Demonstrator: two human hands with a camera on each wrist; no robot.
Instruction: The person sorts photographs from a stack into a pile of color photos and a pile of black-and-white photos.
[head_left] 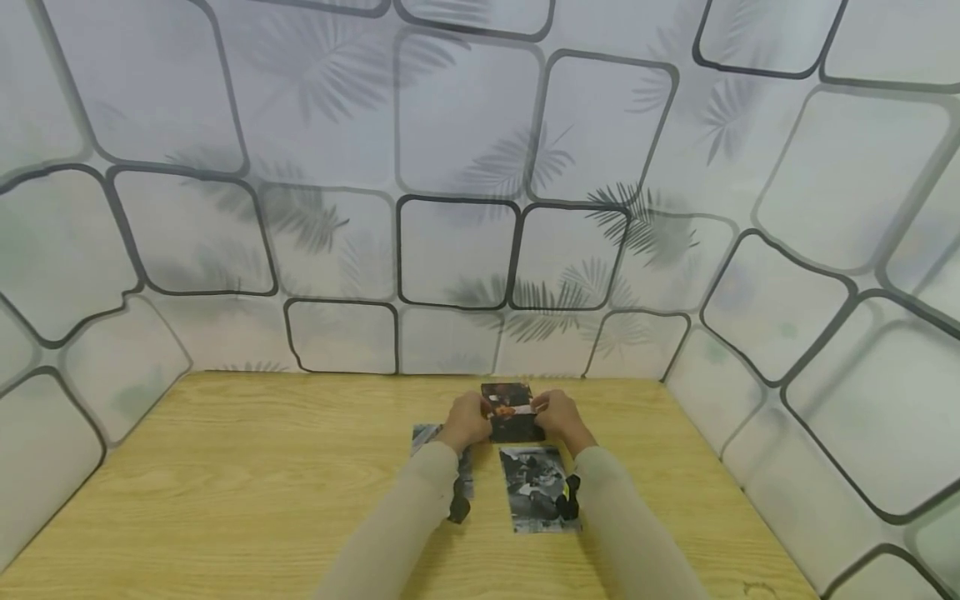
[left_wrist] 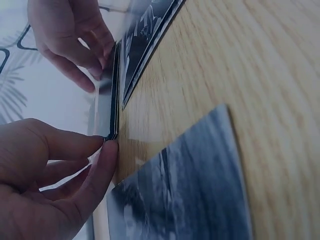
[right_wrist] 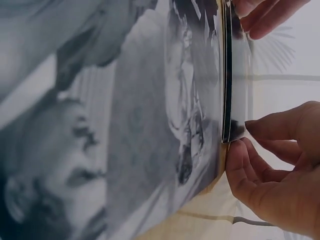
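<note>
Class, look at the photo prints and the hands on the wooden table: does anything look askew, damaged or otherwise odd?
Nothing looks damaged or spilled. The only unusual thing is the small stack of prints, stood upright on its edge on the table, pinched between the left hand and right hand. Two other prints lie flat and roughly straight beside the sleeves.

Both hands [left_wrist: 75,100] pinching upright photo stack [left_wrist: 112,95] on table [left_wrist: 240,65]

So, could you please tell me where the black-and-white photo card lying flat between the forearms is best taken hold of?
The flat black-and-white photo card lies face up on the wooden table, so nothing can be pinched from above. Its near short edge looks best: probably slide a fingertip under it from the person's side, then pinch. Both the left hand and right hand already hold the small dark card stack.
</note>
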